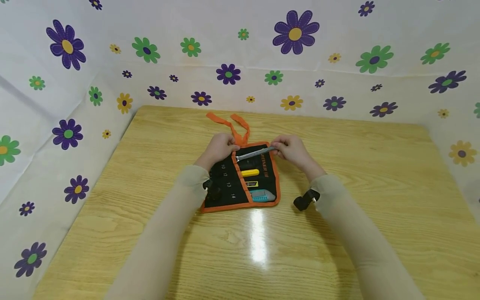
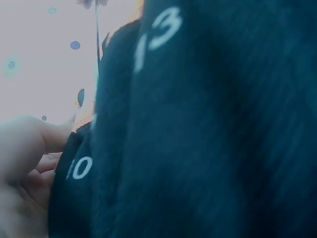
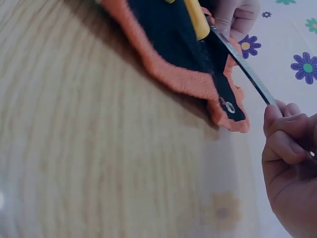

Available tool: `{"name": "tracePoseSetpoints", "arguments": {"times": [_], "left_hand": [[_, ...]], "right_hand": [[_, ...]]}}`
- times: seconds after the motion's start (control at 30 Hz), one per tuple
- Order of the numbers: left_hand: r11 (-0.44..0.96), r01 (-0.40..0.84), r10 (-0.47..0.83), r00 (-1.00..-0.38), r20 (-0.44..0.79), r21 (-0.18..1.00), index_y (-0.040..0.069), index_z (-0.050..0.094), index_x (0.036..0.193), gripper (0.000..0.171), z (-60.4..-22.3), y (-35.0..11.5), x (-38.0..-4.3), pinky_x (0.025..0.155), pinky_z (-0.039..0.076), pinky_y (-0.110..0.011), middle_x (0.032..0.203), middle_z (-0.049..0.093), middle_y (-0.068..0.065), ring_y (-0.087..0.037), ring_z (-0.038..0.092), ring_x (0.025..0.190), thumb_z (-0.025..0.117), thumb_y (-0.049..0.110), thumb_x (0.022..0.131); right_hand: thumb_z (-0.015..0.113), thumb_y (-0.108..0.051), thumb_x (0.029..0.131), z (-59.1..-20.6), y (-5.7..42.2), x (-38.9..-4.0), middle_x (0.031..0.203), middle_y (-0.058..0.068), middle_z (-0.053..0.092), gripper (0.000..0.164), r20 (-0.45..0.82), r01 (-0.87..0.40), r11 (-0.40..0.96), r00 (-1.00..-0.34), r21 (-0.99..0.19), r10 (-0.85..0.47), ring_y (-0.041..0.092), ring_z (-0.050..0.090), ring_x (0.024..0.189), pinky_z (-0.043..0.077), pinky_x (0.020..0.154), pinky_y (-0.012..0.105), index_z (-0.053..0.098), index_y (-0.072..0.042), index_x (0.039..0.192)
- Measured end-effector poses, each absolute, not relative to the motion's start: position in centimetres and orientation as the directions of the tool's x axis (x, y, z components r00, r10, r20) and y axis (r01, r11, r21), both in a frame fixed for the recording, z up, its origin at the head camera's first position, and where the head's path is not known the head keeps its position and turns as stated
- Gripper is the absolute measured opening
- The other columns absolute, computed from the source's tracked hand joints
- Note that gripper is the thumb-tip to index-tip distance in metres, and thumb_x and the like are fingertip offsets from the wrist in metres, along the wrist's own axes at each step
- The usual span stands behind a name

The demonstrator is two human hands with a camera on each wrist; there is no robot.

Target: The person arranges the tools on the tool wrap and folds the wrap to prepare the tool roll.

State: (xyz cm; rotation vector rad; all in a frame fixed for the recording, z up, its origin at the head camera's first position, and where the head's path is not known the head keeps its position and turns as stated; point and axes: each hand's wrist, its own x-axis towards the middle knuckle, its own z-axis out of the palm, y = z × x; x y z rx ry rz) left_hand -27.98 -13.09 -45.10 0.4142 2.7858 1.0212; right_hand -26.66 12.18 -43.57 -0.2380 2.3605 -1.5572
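Note:
A black tool roll [image 1: 217,200] with orange edging lies unfolded on the table, its pockets numbered 10, 12, 13 and 14. My left hand [image 1: 220,146] pinches its far edge near the pocket seam; in the left wrist view the thumb lies beside the number 10 pocket [image 2: 79,168]. A slim silver wrench [image 1: 255,154] slants over the roll, its far-right end pinched by my right hand [image 1: 291,151]. Its other end is at the pocket seam, by the left fingers; whether it is inside a pocket I cannot tell. In the right wrist view the wrench [image 3: 242,64] appears edge-on.
From the pockets stick out a yellow handle [image 1: 250,172], a small yellow-and-black item [image 1: 252,183] and a teal utility knife [image 1: 262,195]. Orange tie straps [image 1: 240,132] trail behind the roll. The wooden table [image 1: 375,175] meets a flower-patterned cloth [image 1: 255,54] at back and sides.

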Motion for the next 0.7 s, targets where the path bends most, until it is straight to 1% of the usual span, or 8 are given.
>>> {"name": "tracePoseSetpoints", "arguments": {"times": [0.2, 0.33, 0.43, 0.47, 0.57, 0.7], "left_hand": [[0.737, 0.188, 0.279, -0.960, -0.039, 0.649, 0.005, 0.054, 0.066, 0.031, -45.6, -12.9, -28.0, 0.055, 0.031, -0.027, 0.063, 0.045, -0.003, -0.017, 0.041, 0.057, 0.067, 0.018, 0.091], [0.731, 0.173, 0.264, -0.964, -0.040, 0.661, 0.004, 0.062, 0.073, 0.024, -46.1, -13.0, -28.1, 0.056, 0.035, -0.027, 0.069, 0.055, -0.005, -0.018, 0.045, 0.059, 0.066, 0.019, 0.092], [0.727, 0.171, 0.261, -0.965, -0.037, 0.665, 0.003, 0.066, 0.080, 0.021, -46.3, -13.1, -28.1, 0.059, 0.040, -0.028, 0.076, 0.061, -0.006, -0.019, 0.048, 0.063, 0.065, 0.020, 0.092], [0.726, 0.171, 0.260, -0.965, -0.036, 0.666, 0.004, 0.067, 0.082, 0.020, -46.4, -13.2, -28.0, 0.060, 0.041, -0.029, 0.078, 0.062, -0.006, -0.019, 0.049, 0.065, 0.065, 0.020, 0.092], [0.721, 0.172, 0.258, -0.966, -0.030, 0.671, 0.004, 0.066, 0.082, 0.019, -46.4, -13.2, -28.0, 0.061, 0.041, -0.029, 0.077, 0.062, -0.006, -0.019, 0.049, 0.064, 0.066, 0.021, 0.092], [0.717, 0.173, 0.255, -0.967, -0.024, 0.675, 0.005, 0.064, 0.079, 0.020, -46.3, -13.2, -28.0, 0.058, 0.038, -0.028, 0.071, 0.059, -0.005, -0.019, 0.046, 0.060, 0.066, 0.020, 0.092]], "right_hand": [[0.049, -0.013, 0.100, -44.0, 11.9, -26.7, 0.083, 0.021, 0.062, 0.027, -0.182, 0.077, 0.356, -0.945, -0.931, -0.272, 0.008, 0.047, 0.055, 0.041, 0.050, 0.017, 0.064, 0.009, 0.108], [0.047, -0.011, 0.101, -44.0, 11.8, -26.7, 0.080, 0.015, 0.064, 0.028, -0.240, 0.156, 0.321, -0.940, -0.934, -0.241, 0.006, 0.050, 0.056, 0.043, 0.051, 0.015, 0.062, 0.011, 0.110], [0.045, -0.009, 0.102, -44.3, 11.9, -26.7, 0.075, 0.011, 0.064, 0.030, -0.293, 0.232, 0.253, -0.926, -0.939, -0.237, 0.005, 0.048, 0.053, 0.039, 0.049, 0.015, 0.060, 0.014, 0.113], [0.044, -0.009, 0.102, -44.4, 12.0, -26.7, 0.073, 0.010, 0.063, 0.030, -0.307, 0.253, 0.231, -0.921, -0.939, -0.239, 0.005, 0.047, 0.052, 0.038, 0.048, 0.016, 0.059, 0.014, 0.113], [0.043, -0.007, 0.102, -44.7, 12.1, -26.8, 0.071, 0.009, 0.063, 0.030, -0.337, 0.301, 0.178, -0.912, -0.937, -0.235, 0.005, 0.045, 0.050, 0.036, 0.047, 0.016, 0.057, 0.016, 0.115], [0.045, -0.009, 0.102, -44.7, 11.9, -26.7, 0.074, 0.009, 0.064, 0.029, -0.334, 0.294, 0.197, -0.917, -0.935, -0.218, 0.005, 0.047, 0.052, 0.039, 0.048, 0.016, 0.057, 0.013, 0.115]]}}
